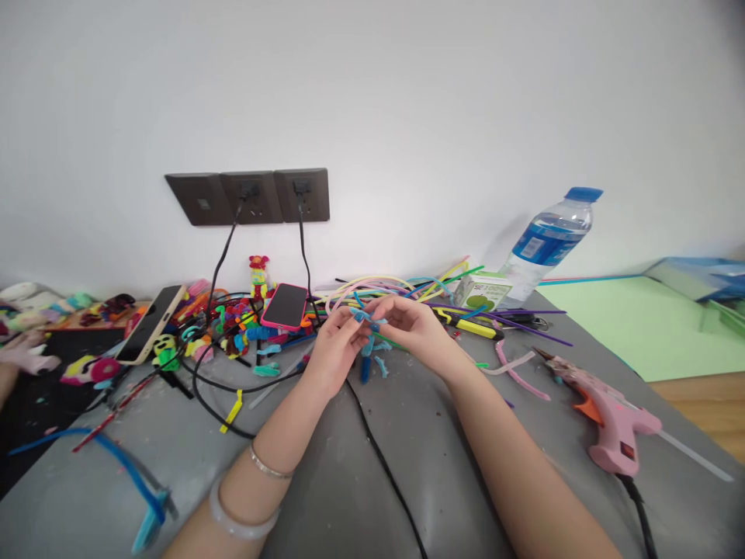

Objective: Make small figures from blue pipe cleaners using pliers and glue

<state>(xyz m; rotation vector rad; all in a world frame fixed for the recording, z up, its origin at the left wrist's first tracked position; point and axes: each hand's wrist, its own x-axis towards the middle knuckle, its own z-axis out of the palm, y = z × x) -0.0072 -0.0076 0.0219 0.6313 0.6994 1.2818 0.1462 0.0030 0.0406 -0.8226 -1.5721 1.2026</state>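
My left hand and my right hand meet over the middle of the grey table. Both pinch a small light-blue pipe cleaner piece held between their fingertips. More short blue pieces lie on the table just below the hands. Bracelets sit on my left wrist.
A pink glue gun lies at the right with its cord. A water bottle and a green-white box stand at the back right. Two phones, black cables, and a heap of coloured pipe cleaners crowd the back. Wall sockets sit above.
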